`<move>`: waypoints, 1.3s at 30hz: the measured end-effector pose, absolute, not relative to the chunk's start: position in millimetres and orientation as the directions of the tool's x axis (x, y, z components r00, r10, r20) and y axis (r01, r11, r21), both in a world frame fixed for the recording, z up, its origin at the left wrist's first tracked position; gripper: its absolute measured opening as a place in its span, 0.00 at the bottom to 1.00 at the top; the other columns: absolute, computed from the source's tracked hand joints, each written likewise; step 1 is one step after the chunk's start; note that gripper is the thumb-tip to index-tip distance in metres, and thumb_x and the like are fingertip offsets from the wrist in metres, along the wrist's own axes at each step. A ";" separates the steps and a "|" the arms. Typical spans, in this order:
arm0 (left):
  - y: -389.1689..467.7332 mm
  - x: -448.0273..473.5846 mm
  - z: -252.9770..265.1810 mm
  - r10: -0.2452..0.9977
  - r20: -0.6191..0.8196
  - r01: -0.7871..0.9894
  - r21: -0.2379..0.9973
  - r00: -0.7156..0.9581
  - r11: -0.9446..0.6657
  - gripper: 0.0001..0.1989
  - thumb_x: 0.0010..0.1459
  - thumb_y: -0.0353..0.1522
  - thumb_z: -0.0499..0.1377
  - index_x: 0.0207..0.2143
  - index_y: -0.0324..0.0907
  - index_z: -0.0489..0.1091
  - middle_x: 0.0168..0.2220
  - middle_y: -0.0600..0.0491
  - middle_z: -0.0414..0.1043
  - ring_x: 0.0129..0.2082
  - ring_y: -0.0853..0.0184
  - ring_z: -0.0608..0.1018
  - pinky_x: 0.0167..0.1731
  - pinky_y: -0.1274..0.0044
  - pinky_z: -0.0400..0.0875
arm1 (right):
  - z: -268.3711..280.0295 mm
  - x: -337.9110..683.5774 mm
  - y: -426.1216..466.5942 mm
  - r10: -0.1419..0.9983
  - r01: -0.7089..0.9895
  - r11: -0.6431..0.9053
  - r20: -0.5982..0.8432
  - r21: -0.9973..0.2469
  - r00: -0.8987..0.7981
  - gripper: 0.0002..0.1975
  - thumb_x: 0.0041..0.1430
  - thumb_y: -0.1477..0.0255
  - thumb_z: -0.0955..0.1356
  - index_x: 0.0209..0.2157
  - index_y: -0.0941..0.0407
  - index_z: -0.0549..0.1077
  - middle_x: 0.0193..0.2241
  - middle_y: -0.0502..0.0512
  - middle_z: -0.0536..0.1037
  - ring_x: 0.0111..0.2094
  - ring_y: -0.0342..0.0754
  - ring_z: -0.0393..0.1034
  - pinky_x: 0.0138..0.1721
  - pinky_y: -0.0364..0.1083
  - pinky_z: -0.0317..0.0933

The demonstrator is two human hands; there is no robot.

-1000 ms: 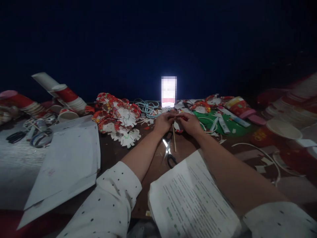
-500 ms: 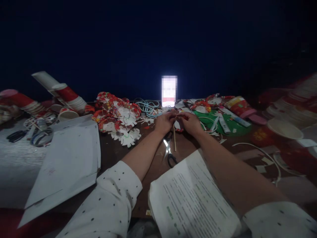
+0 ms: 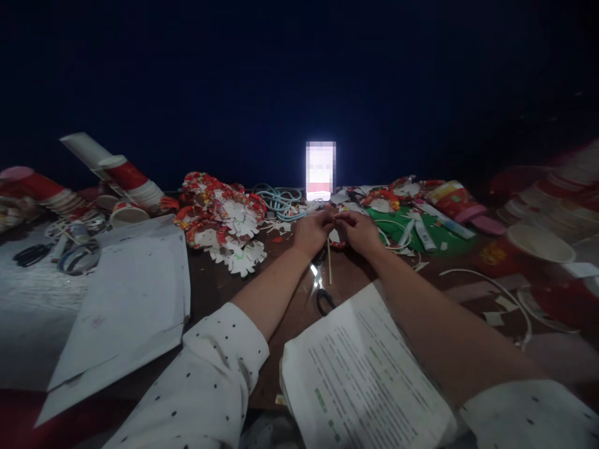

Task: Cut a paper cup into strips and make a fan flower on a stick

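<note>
Near the middle of the table my left hand [image 3: 312, 232] and my right hand [image 3: 360, 231] meet, fingertips pinched together. Between them is a small red-and-white cut paper piece [image 3: 336, 237], mostly hidden by the fingers; it resembles the cut paper cups on the left. A thin wooden stick [image 3: 330, 265] points towards me just below the hands; whether it touches the paper is unclear. Scissors [image 3: 319, 287] with black handles lie partly spread beneath my left wrist. Closer to me is a printed sheet or booklet [image 3: 360, 368], between my forearms.
Cut red-and-white paper cups [image 3: 224, 218] are heaped left of my hands. Blue cord [image 3: 281, 202] and a lit screen [image 3: 321, 171] stand behind. Glue tubes [image 3: 423, 236] lie on a green sheet [image 3: 449, 244] at right. White sheets [image 3: 135, 293] and stacked cups [image 3: 133, 181] occupy the left.
Both hands stay in nearly the same place, with only slight finger movement at the paper piece. The surrounding things have not moved.
</note>
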State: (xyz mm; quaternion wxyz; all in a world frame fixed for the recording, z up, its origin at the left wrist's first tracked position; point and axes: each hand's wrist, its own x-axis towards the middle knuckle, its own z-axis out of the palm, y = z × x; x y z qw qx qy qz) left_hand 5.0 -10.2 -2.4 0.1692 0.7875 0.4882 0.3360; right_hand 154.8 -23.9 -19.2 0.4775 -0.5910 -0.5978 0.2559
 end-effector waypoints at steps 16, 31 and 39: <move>-9.7 7.0 -10.1 0.896 0.376 0.589 0.678 0.237 -0.440 0.10 0.55 0.31 0.60 0.39 0.45 0.77 0.38 0.53 0.80 0.39 0.65 0.79 0.43 0.75 0.71 | -10.2 151.7 -29.0 0.958 0.392 0.092 0.188 -0.915 0.215 0.10 0.49 0.67 0.69 0.34 0.56 0.78 0.25 0.51 0.77 0.25 0.44 0.68 0.26 0.43 0.64; -8.0 3.9 -8.4 0.882 0.359 0.642 0.607 0.305 -0.469 0.08 0.56 0.32 0.58 0.37 0.44 0.76 0.38 0.52 0.79 0.40 0.64 0.78 0.43 0.75 0.69 | -9.6 152.7 -29.4 0.970 0.418 0.083 0.170 -0.905 0.174 0.12 0.50 0.66 0.68 0.35 0.56 0.78 0.25 0.51 0.77 0.24 0.45 0.67 0.27 0.45 0.64; -10.1 4.1 -5.1 0.861 0.357 0.719 0.481 0.362 -0.502 0.10 0.59 0.34 0.54 0.38 0.45 0.75 0.39 0.51 0.77 0.41 0.63 0.76 0.43 0.75 0.68 | -14.1 157.8 -29.6 0.969 0.502 0.157 0.230 -0.851 0.087 0.12 0.53 0.65 0.68 0.37 0.54 0.79 0.30 0.52 0.80 0.28 0.47 0.72 0.33 0.47 0.67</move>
